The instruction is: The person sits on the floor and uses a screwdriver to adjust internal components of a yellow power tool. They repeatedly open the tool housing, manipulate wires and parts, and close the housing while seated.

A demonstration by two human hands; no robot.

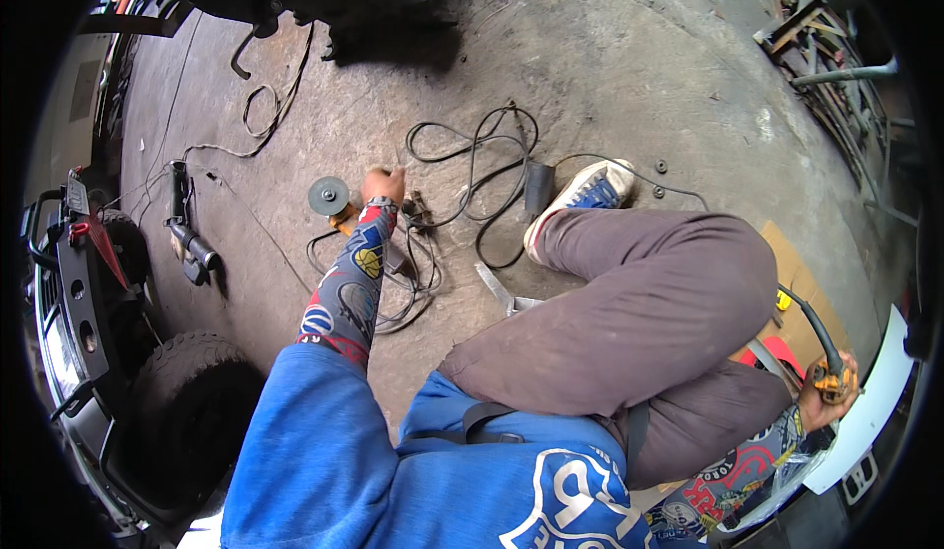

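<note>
My left hand (383, 185) reaches out over the concrete floor with its fingers curled closed. What they hold, if anything, is too small to make out. Just left of it lies an angle grinder with a grey disc (328, 196) and an orange body (344, 219), partly hidden by my forearm. Dark cables (472, 180) loop over the floor to the right of that hand. Far to the right, my right hand (824, 404) grips an orange tool (836, 380) with a thick black cable (818, 323); its exact kind is unclear.
An angled metal bracket (503, 291) and a dark cylinder (538, 188) lie near my shoe (590, 200). A black tubular part (187, 230) lies on the left, near a vehicle with a large tyre (187, 411). Metal scrap (836, 77) is piled at far right.
</note>
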